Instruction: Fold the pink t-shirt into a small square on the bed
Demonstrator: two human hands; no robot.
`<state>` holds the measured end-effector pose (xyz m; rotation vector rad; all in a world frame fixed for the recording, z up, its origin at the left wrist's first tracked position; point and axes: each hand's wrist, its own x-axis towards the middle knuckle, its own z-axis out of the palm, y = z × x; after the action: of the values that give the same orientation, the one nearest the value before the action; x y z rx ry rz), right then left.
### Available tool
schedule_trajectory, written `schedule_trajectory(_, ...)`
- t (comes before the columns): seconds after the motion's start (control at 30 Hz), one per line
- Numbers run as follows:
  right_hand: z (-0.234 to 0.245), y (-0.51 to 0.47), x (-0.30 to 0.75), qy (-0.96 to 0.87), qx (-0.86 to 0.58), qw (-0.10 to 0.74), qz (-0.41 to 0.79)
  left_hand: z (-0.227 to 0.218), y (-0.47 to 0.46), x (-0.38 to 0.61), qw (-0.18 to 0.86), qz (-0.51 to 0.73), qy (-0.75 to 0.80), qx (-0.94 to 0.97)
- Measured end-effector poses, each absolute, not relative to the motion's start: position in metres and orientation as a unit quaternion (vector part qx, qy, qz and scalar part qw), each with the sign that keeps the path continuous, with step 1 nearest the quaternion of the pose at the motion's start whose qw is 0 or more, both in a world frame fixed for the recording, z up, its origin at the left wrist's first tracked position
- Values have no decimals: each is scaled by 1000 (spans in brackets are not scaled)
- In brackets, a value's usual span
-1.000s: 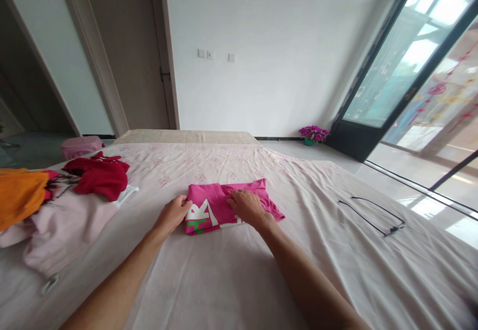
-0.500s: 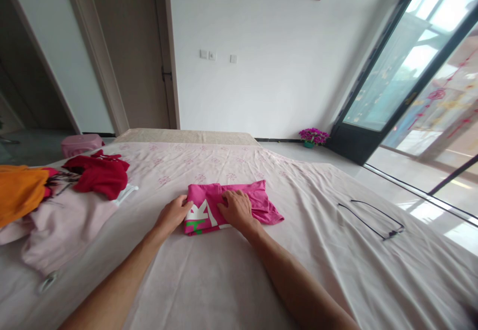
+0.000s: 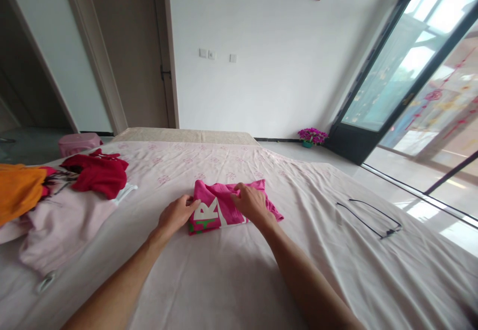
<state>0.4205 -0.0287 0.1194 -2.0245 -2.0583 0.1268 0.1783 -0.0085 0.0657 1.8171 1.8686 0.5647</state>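
Note:
A folded pink shirt (image 3: pixel 227 208) with white and green printed letters lies on the bed sheet in front of me. My left hand (image 3: pixel 178 211) grips its left edge between thumb and fingers, and that end rises slightly off the sheet. On the right half of the cloth, my right hand (image 3: pixel 254 203) has its fingers curled, pinching the fabric near the top. The shirt's far right corner spreads out beyond my right wrist. Part of the print is hidden by my right hand.
Left on the bed are a red garment (image 3: pixel 102 173), an orange garment (image 3: pixel 20 193) and a pale pink garment (image 3: pixel 70 225). Black-framed glasses (image 3: pixel 390 232) lie at the right. A pink stool (image 3: pixel 78 142) and purple flowers (image 3: pixel 312 136) stand beyond the bed.
Both hands have shifted right, the right hand more than the left. The shirt's left end has moved right with the left hand, and the cloth now bunches along its top edge.

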Motion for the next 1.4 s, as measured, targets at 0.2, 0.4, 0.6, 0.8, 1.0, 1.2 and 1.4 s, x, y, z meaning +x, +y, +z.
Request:
schedule_trajectory(0.2,114,-19,406,-704,-688,172,36,68,-10,182,228,174,687,668)
schedule_trajectory(0.4,106,20,397,-685,-707,148,94,67,-8,179,243,168,677,674)
schedule_trajectory(0.6,98,43,387,-702,-678,157,153,68,-8,181,221,158,692,669)
schedule_trajectory(0.8,88,42,390,-695,-673,234,91,69,-9,181,221,162,692,667)
schedule_trajectory(1.0,95,31,383,-720,-671,178,13,71,-10,181,201,149,699,670)
schedule_trajectory(1.2,72,7,372,-811,-569,132,-24,75,-14,185,193,125,697,679)
schedule_trajectory(1.4,68,-2,376,-800,-587,116,33,63,-12,183,263,239,668,653)
